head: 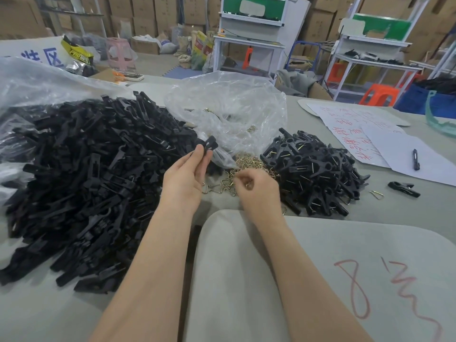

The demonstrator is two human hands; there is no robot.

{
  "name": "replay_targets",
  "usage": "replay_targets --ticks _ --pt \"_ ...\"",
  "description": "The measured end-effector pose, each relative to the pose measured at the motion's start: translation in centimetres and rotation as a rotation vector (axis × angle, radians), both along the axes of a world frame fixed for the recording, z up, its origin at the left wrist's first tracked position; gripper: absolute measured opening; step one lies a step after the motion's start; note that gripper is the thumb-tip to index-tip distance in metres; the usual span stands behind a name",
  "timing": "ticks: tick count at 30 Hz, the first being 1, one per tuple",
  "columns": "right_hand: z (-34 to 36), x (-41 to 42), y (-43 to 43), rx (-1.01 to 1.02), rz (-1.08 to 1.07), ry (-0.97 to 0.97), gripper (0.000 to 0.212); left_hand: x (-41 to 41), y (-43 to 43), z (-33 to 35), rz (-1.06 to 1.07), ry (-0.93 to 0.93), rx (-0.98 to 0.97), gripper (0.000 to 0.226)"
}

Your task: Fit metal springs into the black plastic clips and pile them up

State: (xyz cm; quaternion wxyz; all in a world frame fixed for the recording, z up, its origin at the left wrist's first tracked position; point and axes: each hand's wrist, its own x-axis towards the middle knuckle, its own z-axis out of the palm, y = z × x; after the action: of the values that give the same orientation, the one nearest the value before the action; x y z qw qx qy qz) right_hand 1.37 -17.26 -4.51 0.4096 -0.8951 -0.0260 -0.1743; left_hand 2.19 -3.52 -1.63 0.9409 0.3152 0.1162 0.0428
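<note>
My left hand holds a black plastic clip upright between thumb and fingers, above the table's middle. My right hand is curled over the heap of brass-coloured metal springs, fingertips pinched on one spring. A big heap of loose black clip halves fills the left side. To the right lies a smaller pile of assembled clips with springs showing in them.
A crumpled clear plastic bag holding more springs lies behind the hands. White papers with red writing, a pen, one stray clip and a loose spring lie at the right. A grey board covers the near table.
</note>
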Motion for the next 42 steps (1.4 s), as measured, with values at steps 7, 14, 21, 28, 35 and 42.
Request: replay_targets --ticks 7,14,21,28,35,42 --pt "-0.3 0.0 1.7 -0.408 -0.031 0.119 0.032 -0.2 0.4 0.5 -0.059 0.101 -0.212 0.027" --pt "0.2 0.7 3.7 -0.545 -0.006 0.052 0.025 -0.1 0.4 0.0 -0.046 0.164 -0.155 0.018" --pt "1.2 0.3 1.0 -0.339 -0.181 0.042 0.033 -0.1 0.4 -0.1 -0.063 0.142 -0.17 0.018" --pt "0.0 0.1 2.5 -0.572 -0.001 0.058 0.043 -0.1 0.1 0.5 -0.039 0.113 -0.259 0.009" --pt "-0.2 0.4 2.1 -0.365 0.012 -0.042 0.02 -0.2 -0.1 0.4 -0.088 0.11 -0.187 0.013" --pt "2.1 0.5 -0.3 0.238 -0.066 -0.017 0.005 0.2 -0.5 -0.2 -0.111 0.063 -0.012 0.007"
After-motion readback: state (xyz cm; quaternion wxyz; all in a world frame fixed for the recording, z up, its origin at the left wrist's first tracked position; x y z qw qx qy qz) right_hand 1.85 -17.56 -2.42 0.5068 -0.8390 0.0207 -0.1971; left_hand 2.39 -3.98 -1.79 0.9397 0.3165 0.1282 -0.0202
